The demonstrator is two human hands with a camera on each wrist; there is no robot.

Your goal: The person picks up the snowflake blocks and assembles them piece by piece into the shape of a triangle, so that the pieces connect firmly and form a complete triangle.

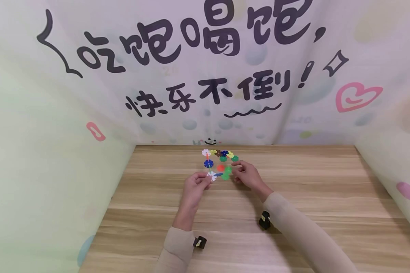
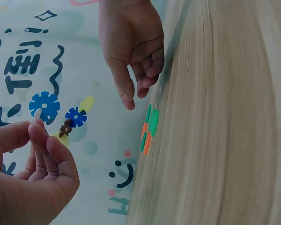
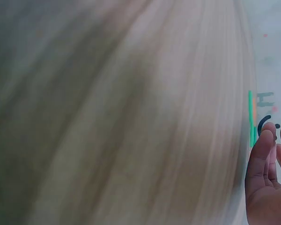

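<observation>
My left hand (image 1: 194,187) pinches a white snowflake disc (image 1: 211,176) between thumb and fingers, at the near end of a linked chain. A blue disc (image 1: 208,163) leads from it to another white disc (image 1: 206,152). Beyond run yellow, brown and dark blue discs (image 2: 76,117), with a green disc (image 1: 235,158) at the right end. Right of the pinched disc, green discs (image 1: 226,175) and a red-orange disc (image 1: 220,168) look blurred. Near them is my right hand (image 1: 248,175), fingers loosely bent; the left wrist view shows nothing between them.
Beneath the hands lies a wood-grain table (image 1: 150,212). A printed cloth backdrop (image 1: 164,129) rises at its far edge, with pale walls left and right. Black devices (image 1: 200,242) sit at both sleeves.
</observation>
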